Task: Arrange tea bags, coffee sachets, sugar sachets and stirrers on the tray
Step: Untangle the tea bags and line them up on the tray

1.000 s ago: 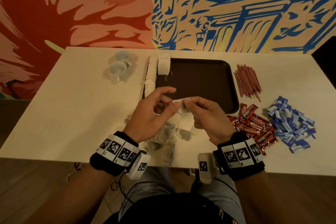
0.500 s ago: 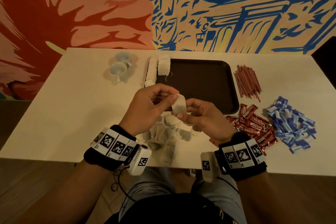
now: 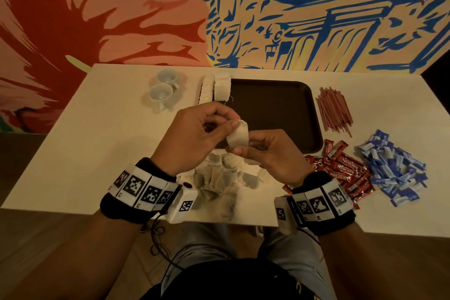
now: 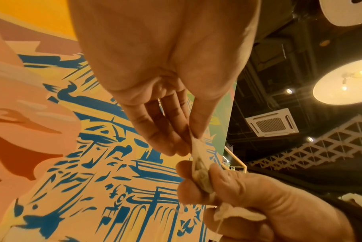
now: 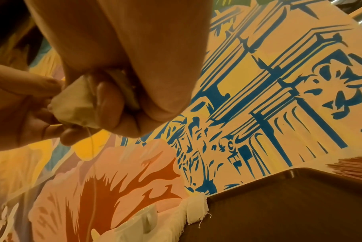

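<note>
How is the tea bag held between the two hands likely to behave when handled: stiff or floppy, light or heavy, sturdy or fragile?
The tea bag is probably floppy: it creases where the left hand and right hand pinch it. It is likely light, since fingertip pinches alone hold it up. It may tear if tugged, as the paper looks thin and a fine thread dangles from it.

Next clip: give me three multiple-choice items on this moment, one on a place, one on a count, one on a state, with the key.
1. Where do the stirrers lie?
A. on the tray
B. on the table right of the tray
C. in a cup

2. How many cups stand left of the tray?
A. one
B. two
C. four

3. The tea bag above the tray's near edge is:
A. lying flat on the tray
B. pinched by both hands
C. inside a cup

Key: B, stirrers fan out beside the tray's right rim; B, two cups; B, left hand and right hand both pinch it.
</note>
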### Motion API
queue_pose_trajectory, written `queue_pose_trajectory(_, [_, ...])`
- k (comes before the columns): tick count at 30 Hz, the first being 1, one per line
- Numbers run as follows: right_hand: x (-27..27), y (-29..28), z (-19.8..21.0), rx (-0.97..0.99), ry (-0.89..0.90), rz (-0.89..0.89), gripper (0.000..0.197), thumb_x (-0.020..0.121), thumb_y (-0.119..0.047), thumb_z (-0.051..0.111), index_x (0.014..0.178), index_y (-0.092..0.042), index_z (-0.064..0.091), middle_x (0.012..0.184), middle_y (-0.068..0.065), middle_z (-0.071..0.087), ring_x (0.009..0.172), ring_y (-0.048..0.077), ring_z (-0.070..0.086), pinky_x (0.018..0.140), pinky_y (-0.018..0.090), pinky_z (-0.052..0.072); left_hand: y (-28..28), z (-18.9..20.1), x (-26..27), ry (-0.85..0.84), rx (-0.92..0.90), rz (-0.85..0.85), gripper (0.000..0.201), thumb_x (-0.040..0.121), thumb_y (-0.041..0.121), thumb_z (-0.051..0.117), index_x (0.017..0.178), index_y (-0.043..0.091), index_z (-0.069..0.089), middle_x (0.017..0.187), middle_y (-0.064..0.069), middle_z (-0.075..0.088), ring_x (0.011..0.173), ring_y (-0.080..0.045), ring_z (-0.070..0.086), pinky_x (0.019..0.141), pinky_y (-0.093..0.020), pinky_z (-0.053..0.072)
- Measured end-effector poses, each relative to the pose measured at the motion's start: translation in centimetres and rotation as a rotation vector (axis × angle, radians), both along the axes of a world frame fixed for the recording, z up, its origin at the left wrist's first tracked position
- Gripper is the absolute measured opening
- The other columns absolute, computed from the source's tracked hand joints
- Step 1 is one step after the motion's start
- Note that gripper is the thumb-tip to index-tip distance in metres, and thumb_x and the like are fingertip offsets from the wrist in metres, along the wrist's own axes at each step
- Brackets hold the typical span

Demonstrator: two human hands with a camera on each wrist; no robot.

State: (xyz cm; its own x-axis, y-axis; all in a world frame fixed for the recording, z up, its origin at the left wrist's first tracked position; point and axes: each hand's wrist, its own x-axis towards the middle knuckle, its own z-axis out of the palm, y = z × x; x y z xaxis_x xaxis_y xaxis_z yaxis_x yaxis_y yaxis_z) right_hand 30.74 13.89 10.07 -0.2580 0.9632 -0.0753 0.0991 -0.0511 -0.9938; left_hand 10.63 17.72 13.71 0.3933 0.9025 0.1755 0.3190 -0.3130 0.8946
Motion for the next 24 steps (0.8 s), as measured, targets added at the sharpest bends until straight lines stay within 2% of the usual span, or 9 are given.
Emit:
queue_pose_trajectory(2, [-0.1, 0.0, 0.1, -0.006, 0.019, 0.035, 0.028, 0.091, -0.007, 0.071, 0.119, -0.006, 0.071, 0.106, 0.008, 0.078, 0.101, 0.018, 0.075, 0.083, 0.023, 0.058, 0.0, 0.3, 0.0, 0.02, 0.04, -0.004, 0.008, 0.093, 0.021, 0.072, 0.101, 0.02, 0.074, 0.086, 0.006, 0.075, 0.086, -0.013, 0.071, 0.077, -0.028, 0.056])
queue_pose_trajectory(4, [-0.2, -0.1, 0.5, -0.02, 0.028, 0.068, 0.026, 0.094, -0.004, 0.068, 0.12, -0.003, 0.07, 0.106, 0.01, 0.077, 0.09, 0.007, 0.074, 0.074, 0.015, 0.055, -0.1, 0.4, 0.0, 0.051, 0.07, -0.035, 0.007, 0.093, 0.02, 0.071, 0.1, 0.019, 0.074, 0.09, 0.007, 0.074, 0.09, -0.014, 0.069, 0.078, -0.022, 0.055])
queue_pose_trajectory(6, [-0.4, 0.0, 0.9, -0.009, 0.005, 0.075, 0.022, 0.098, -0.006, 0.062, 0.117, 0.0, 0.07, 0.102, 0.008, 0.076, 0.077, -0.003, 0.07, 0.062, 0.008, 0.049, 0.0, 0.5, -0.1, 0.063, 0.055, -0.064, 0.007, 0.094, 0.02, 0.071, 0.1, 0.018, 0.074, 0.091, 0.006, 0.073, 0.091, -0.018, 0.068, 0.08, -0.027, 0.057])
queue_pose_trajectory(8, [-0.6, 0.3, 0.9, 0.02, -0.024, 0.063, 0.023, 0.102, -0.012, 0.057, 0.115, 0.0, 0.072, 0.1, 0.006, 0.076, 0.077, -0.005, 0.069, 0.062, 0.006, 0.047, 0.2, 0.5, -0.3, 0.063, 0.045, -0.06, 0.006, 0.094, 0.02, 0.071, 0.1, 0.019, 0.073, 0.092, 0.008, 0.072, 0.092, -0.018, 0.068, 0.08, -0.034, 0.059])
queue_pose_trajectory(11, [-0.7, 0.7, 1.1, 0.034, -0.018, 0.024, 0.025, 0.103, -0.013, 0.056, 0.113, 0.003, 0.072, 0.099, 0.013, 0.076, 0.065, -0.007, 0.065, 0.056, 0.005, 0.044, 0.5, 0.5, -0.6, 0.062, 0.073, -0.031, 0.004, 0.095, 0.021, 0.07, 0.099, 0.02, 0.071, 0.093, 0.007, 0.072, 0.092, -0.018, 0.068, 0.08, -0.038, 0.058])
queue_pose_trajectory(14, [-0.9, 0.9, 1.6, 0.047, -0.026, 0.034, 0.025, 0.103, -0.01, 0.055, 0.109, 0.007, 0.072, 0.092, 0.013, 0.075, 0.06, -0.008, 0.063, 0.055, 0.005, 0.044, 0.8, 0.4, -0.8, 0.028, 0.027, -0.038, 0.006, 0.095, 0.023, 0.07, 0.101, 0.022, 0.069, 0.094, 0.002, 0.071, 0.09, -0.021, 0.068, 0.079, -0.042, 0.058])
queue_pose_trajectory(18, [-1.1, 1.0, 1.8, 0.054, -0.059, 0.061, 0.028, 0.104, -0.007, 0.053, 0.103, 0.013, 0.072, 0.085, 0.007, 0.072, 0.056, -0.011, 0.06, 0.056, 0.004, 0.044, 1.2, 0.1, -1.3, 0.131, -0.028, -0.083, 0.021, 0.09, 0.038, 0.071, 0.104, 0.022, 0.072, 0.094, 0.007, 0.074, 0.088, -0.013, 0.07, 0.084, -0.041, 0.058])
queue_pose_trajectory(22, [-1.5, 1.0, 1.8, 0.039, -0.083, 0.06, 0.027, 0.104, -0.008, 0.054, 0.107, 0.012, 0.071, 0.091, 0.012, 0.073, 0.056, -0.011, 0.06, 0.055, 0.004, 0.044, 1.5, 0.2, -1.4, 0.165, -0.041, -0.083, 0.013, 0.091, 0.032, 0.072, 0.095, 0.02, 0.075, 0.087, 0.007, 0.075, 0.082, -0.015, 0.071, 0.082, -0.047, 0.058])
queue_pose_trajectory(24, [-1.5, 1.2, 1.7, 0.015, -0.089, 0.057, 0.027, 0.104, -0.01, 0.054, 0.107, 0.011, 0.072, 0.087, 0.009, 0.073, 0.055, -0.01, 0.06, 0.054, 0.004, 0.043, 1.9, 0.3, -1.5, 0.181, -0.04, -0.097, 0.013, 0.092, 0.032, 0.072, 0.096, 0.02, 0.075, 0.088, 0.005, 0.075, 0.083, -0.016, 0.071, 0.082, -0.048, 0.058])
